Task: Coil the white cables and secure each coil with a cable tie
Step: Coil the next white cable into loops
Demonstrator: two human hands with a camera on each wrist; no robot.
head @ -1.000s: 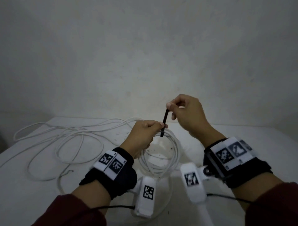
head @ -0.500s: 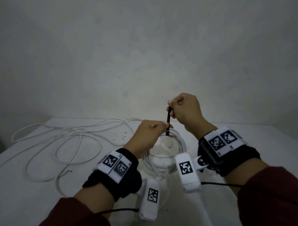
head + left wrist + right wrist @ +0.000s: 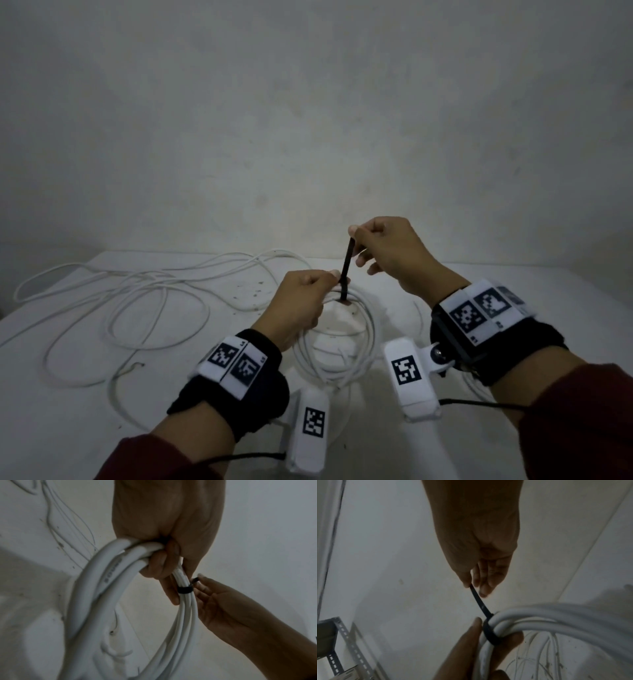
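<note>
My left hand (image 3: 308, 298) grips the top of a coil of white cable (image 3: 363, 346) held above the table. A black cable tie (image 3: 346, 267) loops round the bundle beside my left fingers. In the left wrist view the tie (image 3: 184, 589) sits tight round the strands of the coil (image 3: 106, 588), and my left hand (image 3: 164, 555) wraps the bundle. My right hand (image 3: 383, 250) pinches the tie's free tail and holds it straight up from the coil. In the right wrist view the tail (image 3: 479, 601) runs from my right hand's (image 3: 481, 580) fingertips down to the loop.
A second white cable (image 3: 137, 301) lies loose in wide loops on the left of the white table (image 3: 51, 411). A plain wall stands close behind the table. A slotted metal shelf frame (image 3: 342, 635) shows at the lower left of the right wrist view.
My right hand has drawn the tie's tail upward and slightly nearer to me, so more tail shows above the coil. My left hand has kept its grip on the coil.
</note>
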